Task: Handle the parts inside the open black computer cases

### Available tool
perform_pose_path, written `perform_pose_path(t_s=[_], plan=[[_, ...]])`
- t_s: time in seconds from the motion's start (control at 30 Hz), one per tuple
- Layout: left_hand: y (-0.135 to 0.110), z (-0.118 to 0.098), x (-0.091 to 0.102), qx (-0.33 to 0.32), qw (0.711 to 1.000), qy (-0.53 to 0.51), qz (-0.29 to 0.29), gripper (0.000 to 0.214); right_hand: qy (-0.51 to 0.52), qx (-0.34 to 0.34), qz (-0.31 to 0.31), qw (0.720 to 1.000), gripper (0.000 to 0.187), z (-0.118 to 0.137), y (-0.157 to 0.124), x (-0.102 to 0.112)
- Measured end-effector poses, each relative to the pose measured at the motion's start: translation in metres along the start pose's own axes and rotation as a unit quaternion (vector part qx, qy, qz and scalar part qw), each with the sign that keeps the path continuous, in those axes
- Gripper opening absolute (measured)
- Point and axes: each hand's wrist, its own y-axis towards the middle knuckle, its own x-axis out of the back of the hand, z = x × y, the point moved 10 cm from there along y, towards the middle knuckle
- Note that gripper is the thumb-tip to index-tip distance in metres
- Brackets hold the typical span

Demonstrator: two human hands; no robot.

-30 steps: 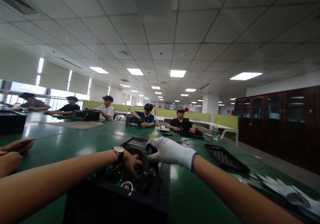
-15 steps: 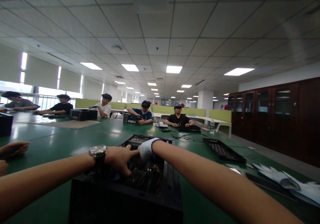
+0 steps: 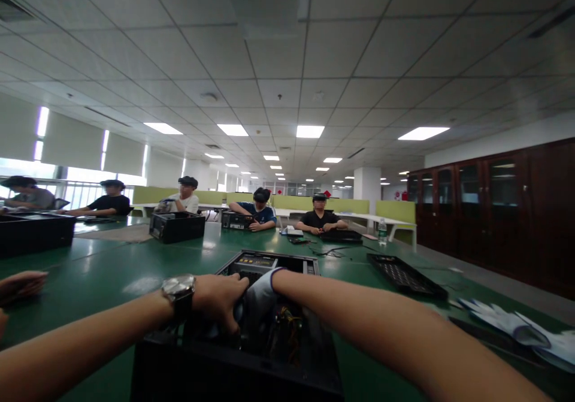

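Both left hand and gloved right hand reach inside a computer case, grip impossible to tell.

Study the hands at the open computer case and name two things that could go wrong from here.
The bare left hand could scrape against an edge of the open computer case. The gloved right hand, down inside it, might snag the yellowish wires close by.

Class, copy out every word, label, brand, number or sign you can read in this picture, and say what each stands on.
No text can be read here.
Yellow markings inside the open computer case: too blurred.
Label on the plastic bottle: too small.
Dial of the wristwatch: too blurred.
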Motion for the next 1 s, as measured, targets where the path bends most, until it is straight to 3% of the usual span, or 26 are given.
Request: perform_pose_path(t_s=[0.1,0.17,0.23,0.3,0.37,0.43,0.53,0.6,0.67,0.73,0.83,0.93,1.0], plan=[[0.021,-0.011,0.001,-0.003,0.999,0.026,-0.019,0.074,-0.036,0.006,0.041,0.998,0.022,-0.009,-0.004,0.009],[0.034,-0.021,0.001,-0.001,0.999,0.031,-0.032,0.069,-0.055,0.017,0.032,0.998,0.021,-0.016,-0.015,0.026],[0.043,-0.031,0.003,0.001,0.998,0.037,-0.05,0.068,-0.059,0.029,-0.031,0.997,0.021,-0.025,-0.037,0.049],[0.041,-0.041,0.01,-0.001,0.997,0.035,-0.074,0.063,-0.037,0.052,-0.145,0.987,0.024,-0.033,-0.068,0.068],[0.026,-0.051,0.019,-0.014,0.995,0.024,-0.094,0.056,0.012,0.077,-0.25,0.965,0.03,-0.044,-0.103,0.072],[-0.001,-0.064,0.026,-0.047,0.993,-0.023,-0.104,0.053,0.111,0.07,-0.334,0.933,0.038,-0.062,-0.129,0.062],[-0.049,-0.081,0.024,-0.107,0.976,-0.17,-0.088,0.059,0.281,0.03,-0.43,0.857,0.052,-0.083,-0.145,0.035],[-0.075,-0.078,0.013,-0.099,0.969,-0.215,-0.077,0.064,0.335,0.027,-0.477,0.812,0.057,-0.075,-0.143,0.021],[-0.09,-0.056,-0.001,-0.042,0.98,-0.178,-0.084,0.069,0.333,0.027,-0.512,0.792,0.056,-0.055,-0.134,0.014],[-0.097,-0.02,-0.012,0.026,0.986,-0.132,-0.098,0.071,0.3,0.025,-0.542,0.785,0.052,-0.033,-0.12,0.011],[-0.098,0.038,-0.021,0.08,0.986,-0.07,-0.127,0.062,0.249,0.019,-0.532,0.809,0.048,-0.008,-0.074,0.005],[-0.092,0.09,-0.031,0.103,0.984,0.034,-0.14,0.039,0.225,-0.004,-0.5,0.836,0.046,0.0,-0.009,-0.004],[-0.089,0.125,-0.038,0.141,0.977,0.084,-0.138,0.037,0.205,-0.026,-0.487,0.848,0.041,0.005,0.034,-0.006]])
